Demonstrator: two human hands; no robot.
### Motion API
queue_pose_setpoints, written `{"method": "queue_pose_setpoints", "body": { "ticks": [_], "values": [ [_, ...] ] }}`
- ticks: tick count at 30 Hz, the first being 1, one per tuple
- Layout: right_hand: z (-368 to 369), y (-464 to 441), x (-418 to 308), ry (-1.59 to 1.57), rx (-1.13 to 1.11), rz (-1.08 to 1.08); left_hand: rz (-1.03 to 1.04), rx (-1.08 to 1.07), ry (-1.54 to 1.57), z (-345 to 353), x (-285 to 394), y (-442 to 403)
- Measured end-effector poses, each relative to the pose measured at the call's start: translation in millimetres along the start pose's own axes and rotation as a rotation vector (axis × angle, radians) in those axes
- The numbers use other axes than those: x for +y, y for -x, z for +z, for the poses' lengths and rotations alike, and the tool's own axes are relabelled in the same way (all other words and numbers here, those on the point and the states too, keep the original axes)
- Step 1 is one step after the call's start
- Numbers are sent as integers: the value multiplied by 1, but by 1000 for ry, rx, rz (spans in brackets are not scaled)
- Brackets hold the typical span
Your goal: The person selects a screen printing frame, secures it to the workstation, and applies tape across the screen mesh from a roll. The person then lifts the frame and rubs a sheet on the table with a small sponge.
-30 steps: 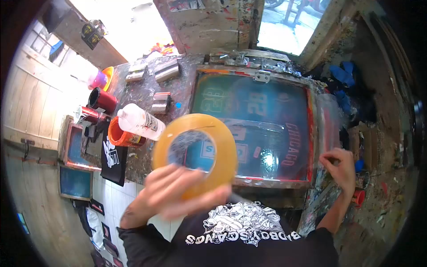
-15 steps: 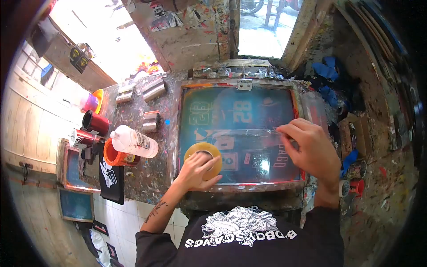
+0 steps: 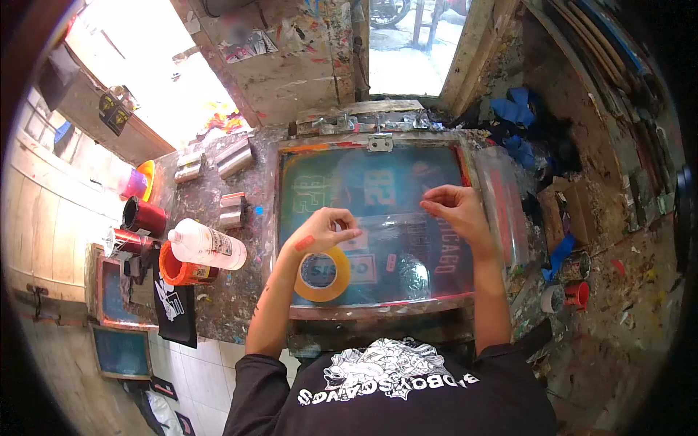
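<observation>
A screen-printing frame (image 3: 465, 291) lies flat on the table before me, its blue-green mesh marked with lettering and the number 28. My left hand (image 3: 325, 227) is above the mesh, thumb and fingers pinched together. Across from it, my right hand (image 3: 456, 211) also has its fingertips pinched. Between the two runs a clear strip of tape (image 3: 392, 224), faint against the mesh; its ends seem to be in the fingertips. The yellowish tape roll (image 3: 339, 285) rests on the mesh just below my left wrist, with neither hand gripping it.
Left of the frame are a white bottle (image 3: 211, 245), an orange tub (image 3: 178, 270), red cans (image 3: 142, 216) and metal-and-wood blocks (image 3: 233, 211). A metal hinge clamp (image 3: 379, 143) sits at the frame's far edge. Blue cloth scraps (image 3: 515, 110) and small cups (image 3: 576, 294) lie to the right.
My left hand has let go of the tape roll, now lying on the mesh, and moved up to pinch near the strip. My right hand has shifted slightly left and away from me.
</observation>
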State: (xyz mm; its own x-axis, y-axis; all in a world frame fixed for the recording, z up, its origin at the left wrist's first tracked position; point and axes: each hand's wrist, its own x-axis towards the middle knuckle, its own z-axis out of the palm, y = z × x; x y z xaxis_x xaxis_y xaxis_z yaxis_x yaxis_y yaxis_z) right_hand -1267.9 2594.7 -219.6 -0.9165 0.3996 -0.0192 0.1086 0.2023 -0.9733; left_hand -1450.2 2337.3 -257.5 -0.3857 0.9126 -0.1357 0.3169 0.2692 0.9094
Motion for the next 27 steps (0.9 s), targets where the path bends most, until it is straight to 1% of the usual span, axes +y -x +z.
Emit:
{"method": "queue_pose_setpoints", "body": {
  "ticks": [1, 2, 3, 4, 5, 8, 12, 14, 17, 18, 20, 21, 23, 25, 26, 27],
  "values": [
    [2, -2, 12, -53, -10, 35, 10, 37, -87, -5, -1, -1],
    [6, -3, 21, -58, -13, 33, -30, 17, -129, -11, -1, -2],
    [9, -5, 28, -107, 37, 95, -34, 21, -133, -13, -4, -4],
    [12, -7, 35, -155, 87, 160, -73, 32, 43, -13, -10, -7],
    [15, -9, 44, -157, 85, 158, -110, 43, 219, -13, -16, -10],
    [18, -13, 67, -244, 138, 184, -125, 77, 152, -15, -31, -18],
    [20, -14, 89, -288, 175, 196, -119, 157, 202, -8, -41, -20],
    [19, -14, 98, -288, 185, 199, -209, 221, 179, -6, -50, -23],
    [21, -14, 97, -305, 188, 225, -266, 255, 102, -7, -45, -24],
    [25, -14, 90, -292, 214, 249, -266, 255, 102, -8, -46, -26],
    [29, -17, 86, -278, 242, 272, -384, 315, 2, -9, -47, -29],
    [30, -21, 86, -263, 233, 275, -384, 313, 1, -8, -47, -29],
    [34, -27, 88, -250, 227, 278, -305, 425, -155, -6, -47, -28],
    [39, -34, 89, -62, 239, 235, -300, 464, -149, -4, -47, -28],
    [40, -35, 89, -65, 238, 232, -296, 503, -141, -2, -47, -27],
    [42, -37, 88, 68, 216, 215, -297, 505, -143, -1, -49, -27]
  ]
}}
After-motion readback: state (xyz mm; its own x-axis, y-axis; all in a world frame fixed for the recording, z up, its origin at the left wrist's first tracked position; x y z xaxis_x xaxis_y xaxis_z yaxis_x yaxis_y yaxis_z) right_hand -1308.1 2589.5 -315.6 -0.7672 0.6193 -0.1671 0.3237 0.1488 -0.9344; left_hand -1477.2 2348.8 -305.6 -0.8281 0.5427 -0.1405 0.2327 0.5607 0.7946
